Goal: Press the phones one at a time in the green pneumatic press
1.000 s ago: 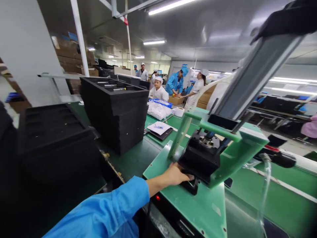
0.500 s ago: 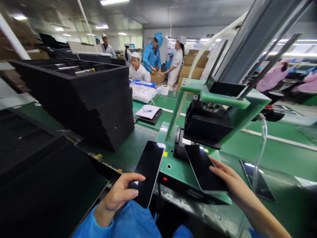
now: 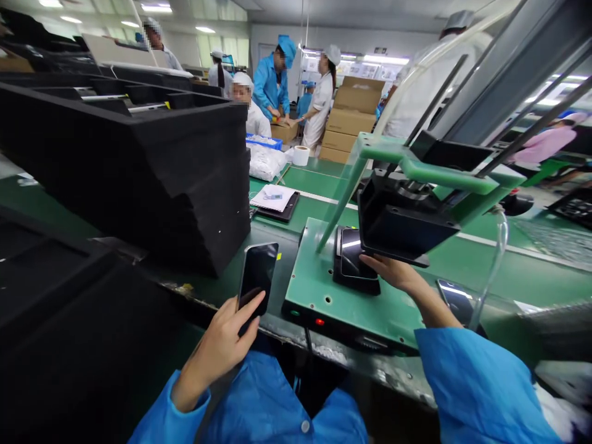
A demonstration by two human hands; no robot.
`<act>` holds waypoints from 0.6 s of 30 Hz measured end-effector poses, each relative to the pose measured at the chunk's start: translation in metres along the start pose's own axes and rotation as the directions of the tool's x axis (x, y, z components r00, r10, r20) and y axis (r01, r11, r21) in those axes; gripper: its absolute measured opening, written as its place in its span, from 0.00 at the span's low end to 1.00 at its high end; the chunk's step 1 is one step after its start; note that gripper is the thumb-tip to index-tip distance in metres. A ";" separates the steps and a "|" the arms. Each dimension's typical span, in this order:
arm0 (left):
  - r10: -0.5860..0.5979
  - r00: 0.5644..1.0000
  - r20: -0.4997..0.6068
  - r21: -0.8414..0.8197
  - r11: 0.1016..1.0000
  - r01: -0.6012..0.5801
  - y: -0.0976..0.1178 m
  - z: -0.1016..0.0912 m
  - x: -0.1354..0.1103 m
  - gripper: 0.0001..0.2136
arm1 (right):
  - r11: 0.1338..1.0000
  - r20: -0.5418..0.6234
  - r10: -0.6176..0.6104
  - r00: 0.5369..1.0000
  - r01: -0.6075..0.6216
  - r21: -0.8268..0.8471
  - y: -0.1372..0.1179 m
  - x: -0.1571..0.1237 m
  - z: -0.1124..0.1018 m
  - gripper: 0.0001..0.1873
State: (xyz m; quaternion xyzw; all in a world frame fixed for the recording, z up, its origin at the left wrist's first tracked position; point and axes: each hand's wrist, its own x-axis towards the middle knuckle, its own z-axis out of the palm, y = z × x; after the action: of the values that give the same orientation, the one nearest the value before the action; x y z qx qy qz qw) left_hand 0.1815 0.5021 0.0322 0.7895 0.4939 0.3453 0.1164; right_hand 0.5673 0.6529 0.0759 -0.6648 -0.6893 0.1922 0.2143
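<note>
My left hand [image 3: 224,336] grips a dark-screened smartphone [image 3: 259,268], tilted upright in front of the green press, with fingers across its lower screen. Another smartphone [image 3: 352,246] lies face up in the black fixture [image 3: 356,283] on the press base. At its right edge is my right hand [image 3: 400,275], thumb and fingertips against it, some fingers hidden under the raised black press head [image 3: 407,225]. A third smartphone [image 3: 456,295] rests on the bench to the right, partly covered by my right forearm and a clear hose.
Stacked black foam trays [image 3: 185,191] rise at the left. The press's green base [image 3: 314,277] has a lit red button [image 3: 319,322]. Behind are a paper on a black tray [image 3: 275,198], a tape roll [image 3: 301,155] and a bagged bundle [image 3: 266,161]. Several people work beyond.
My right hand has carried its smartphone forward into the black fixture beneath the press head. My left hand has shifted left with its phone, now more upright. The view has turned slightly.
</note>
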 end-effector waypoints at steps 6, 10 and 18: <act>0.134 0.981 0.140 0.357 0.917 -0.176 0.001 0.034 0.037 0.35 | 0.840 0.080 -0.008 0.997 0.050 -0.540 -0.017 -0.023 -0.001 0.21; 0.135 0.958 0.252 0.426 0.874 -0.235 0.005 0.048 0.047 0.36 | 0.861 0.219 -0.191 0.957 0.270 -0.430 0.011 -0.086 -0.014 0.28; 0.205 0.963 0.175 0.489 0.831 -0.266 -0.002 0.068 0.049 0.33 | 0.705 0.141 -0.535 0.833 0.532 -0.469 0.060 -0.179 -0.018 0.35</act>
State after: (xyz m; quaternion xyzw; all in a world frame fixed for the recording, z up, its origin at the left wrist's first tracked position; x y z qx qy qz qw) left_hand 0.2388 0.5558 0.0024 0.8654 0.4586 0.1686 -0.1110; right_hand 0.6314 0.4766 0.0506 -0.4695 -0.8765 -0.0606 0.0872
